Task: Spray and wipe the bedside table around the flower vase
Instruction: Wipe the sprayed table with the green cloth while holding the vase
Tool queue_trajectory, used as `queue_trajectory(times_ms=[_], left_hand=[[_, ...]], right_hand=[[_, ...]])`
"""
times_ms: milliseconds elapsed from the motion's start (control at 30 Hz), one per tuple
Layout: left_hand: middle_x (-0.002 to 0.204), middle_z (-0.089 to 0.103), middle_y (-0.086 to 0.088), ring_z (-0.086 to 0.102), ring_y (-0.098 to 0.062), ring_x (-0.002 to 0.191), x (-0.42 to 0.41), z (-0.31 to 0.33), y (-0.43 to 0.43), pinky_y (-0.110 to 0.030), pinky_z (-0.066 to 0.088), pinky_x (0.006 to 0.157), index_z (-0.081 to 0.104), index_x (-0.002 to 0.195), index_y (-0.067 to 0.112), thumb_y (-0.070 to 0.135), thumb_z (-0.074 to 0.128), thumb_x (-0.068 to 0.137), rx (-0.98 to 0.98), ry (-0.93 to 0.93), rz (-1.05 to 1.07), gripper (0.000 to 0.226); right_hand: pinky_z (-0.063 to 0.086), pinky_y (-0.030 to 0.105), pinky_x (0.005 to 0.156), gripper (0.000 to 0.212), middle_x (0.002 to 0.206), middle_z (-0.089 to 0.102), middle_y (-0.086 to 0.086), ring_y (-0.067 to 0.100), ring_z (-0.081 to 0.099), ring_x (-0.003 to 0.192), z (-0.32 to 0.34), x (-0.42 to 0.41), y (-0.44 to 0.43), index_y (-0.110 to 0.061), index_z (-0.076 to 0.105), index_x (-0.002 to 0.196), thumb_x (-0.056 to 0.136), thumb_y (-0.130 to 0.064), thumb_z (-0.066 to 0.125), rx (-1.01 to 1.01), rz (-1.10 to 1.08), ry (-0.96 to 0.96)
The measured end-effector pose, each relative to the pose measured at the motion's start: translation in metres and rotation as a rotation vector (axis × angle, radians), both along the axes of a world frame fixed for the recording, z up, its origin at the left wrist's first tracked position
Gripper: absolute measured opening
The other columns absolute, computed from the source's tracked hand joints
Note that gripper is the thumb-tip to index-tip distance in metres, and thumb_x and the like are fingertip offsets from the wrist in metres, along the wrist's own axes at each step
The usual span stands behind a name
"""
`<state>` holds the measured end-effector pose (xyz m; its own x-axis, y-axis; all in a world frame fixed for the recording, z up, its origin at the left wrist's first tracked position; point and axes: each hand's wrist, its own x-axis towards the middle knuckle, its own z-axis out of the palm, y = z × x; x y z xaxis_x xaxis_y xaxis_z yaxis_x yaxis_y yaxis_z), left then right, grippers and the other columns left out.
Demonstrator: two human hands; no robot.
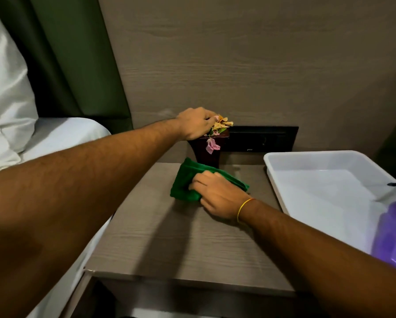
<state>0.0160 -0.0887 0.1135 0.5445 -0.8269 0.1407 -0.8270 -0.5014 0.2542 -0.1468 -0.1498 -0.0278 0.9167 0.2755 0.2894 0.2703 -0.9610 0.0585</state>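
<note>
The table (169,244) is big and bare at the front, so the right hand (217,196), pressing flat on the green cloth (185,182), should rub slowly right up to the vase (207,152). The left hand (196,122) grips the vase top at the back; hold it steady. No words can be read anywhere.

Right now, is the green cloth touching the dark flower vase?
Cannot tell. In the head view the green cloth under the right hand reaches the base of the vase, but its far edge overlaps the vase, hiding any contact or gap.
</note>
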Motion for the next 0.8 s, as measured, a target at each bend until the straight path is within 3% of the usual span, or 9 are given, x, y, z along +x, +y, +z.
queue_trajectory(times_ms=[133, 267, 367, 433, 567, 700, 767, 800], left_hand=[[0.132, 0.070, -0.008, 0.063, -0.031, 0.121, -0.003, 0.002, -0.001, -0.041, 0.048, 0.103, 0.063, 0.139, 0.027, 0.044, 0.034, 0.107, -0.030, -0.026, -0.046, 0.046], [0.106, 0.075, -0.006, 0.066, -0.031, 0.104, -0.005, 0.004, -0.009, -0.042, 0.051, 0.090, 0.070, 0.111, 0.023, 0.044, 0.035, 0.107, -0.021, -0.083, -0.090, 0.041], [0.080, 0.065, 0.005, 0.060, -0.028, 0.088, 0.003, 0.003, -0.013, -0.035, 0.041, 0.077, 0.062, 0.086, 0.027, 0.042, 0.036, 0.106, -0.012, -0.079, -0.063, 0.036], [0.082, 0.064, 0.002, 0.059, -0.027, 0.087, 0.009, 0.002, -0.016, -0.033, 0.038, 0.077, 0.063, 0.091, 0.026, 0.040, 0.037, 0.107, -0.011, -0.064, -0.061, 0.034], [0.084, 0.060, 0.005, 0.054, -0.020, 0.090, 0.016, -0.001, -0.021, -0.028, 0.036, 0.081, 0.070, 0.107, 0.026, 0.036, 0.038, 0.108, -0.014, -0.037, -0.061, 0.034], [0.083, 0.061, 0.002, 0.054, -0.022, 0.084, 0.023, -0.003, -0.023, -0.031, 0.037, 0.077, 0.059, 0.082, 0.025, 0.034, 0.038, 0.108, -0.004, -0.006, -0.050, 0.035], [0.078, 0.056, -0.001, 0.049, -0.024, 0.078, 0.023, -0.004, -0.024, -0.034, 0.036, 0.071, 0.058, 0.083, 0.019, 0.033, 0.038, 0.107, -0.008, 0.006, -0.052, 0.034], [0.077, 0.055, -0.002, 0.048, -0.024, 0.076, 0.022, -0.004, -0.024, -0.035, 0.036, 0.068, 0.058, 0.085, 0.016, 0.033, 0.038, 0.107, -0.011, 0.012, -0.053, 0.034]], right_hand=[[0.043, 0.042, 0.111, 0.044, 0.139, 0.064, 0.012, 0.032, 0.057, 0.129, -0.020, 0.003, 0.011, -0.009, 0.069, 0.138, 0.097, -0.014, 0.054, 0.226, -0.052, 0.212], [0.040, 0.036, 0.118, 0.043, 0.142, 0.065, 0.015, 0.032, 0.057, 0.135, -0.017, 0.011, 0.010, -0.004, 0.068, 0.138, 0.097, -0.007, 0.056, 0.420, -0.126, 0.329], [0.039, 0.032, 0.118, 0.041, 0.142, 0.066, 0.015, 0.030, 0.058, 0.137, -0.015, 0.016, 0.011, -0.002, 0.070, 0.137, 0.098, -0.006, 0.057, 0.530, -0.170, 0.363], [0.041, 0.029, 0.115, 0.040, 0.142, 0.069, 0.013, 0.028, 0.061, 0.135, -0.017, 0.018, 0.011, -0.004, 0.072, 0.136, 0.099, -0.006, 0.059, 0.642, -0.211, 0.381], [0.045, 0.023, 0.092, 0.036, 0.115, 0.076, 0.001, 0.018, 0.067, 0.112, -0.017, 0.023, 0.005, -0.017, 0.080, 0.126, 0.095, -0.014, 0.062, 0.820, -0.339, 0.504], [0.049, 0.026, 0.086, 0.029, 0.090, 0.074, -0.004, 0.010, 0.066, 0.087, -0.010, 0.024, 0.007, -0.019, 0.082, 0.106, 0.086, -0.004, 0.066, 0.984, -0.380, 0.580], [0.051, 0.024, 0.071, 0.029, 0.065, 0.070, -0.007, 0.004, 0.064, 0.062, -0.006, 0.015, 0.008, -0.007, 0.082, 0.103, 0.085, 0.006, 0.064, 1.184, -0.384, 0.583], [0.051, 0.024, 0.065, 0.029, 0.063, 0.070, -0.003, 0.008, 0.064, 0.058, -0.004, 0.008, 0.009, 0.000, 0.080, 0.105, 0.085, 0.009, 0.061, 1.332, -0.399, 0.577]])
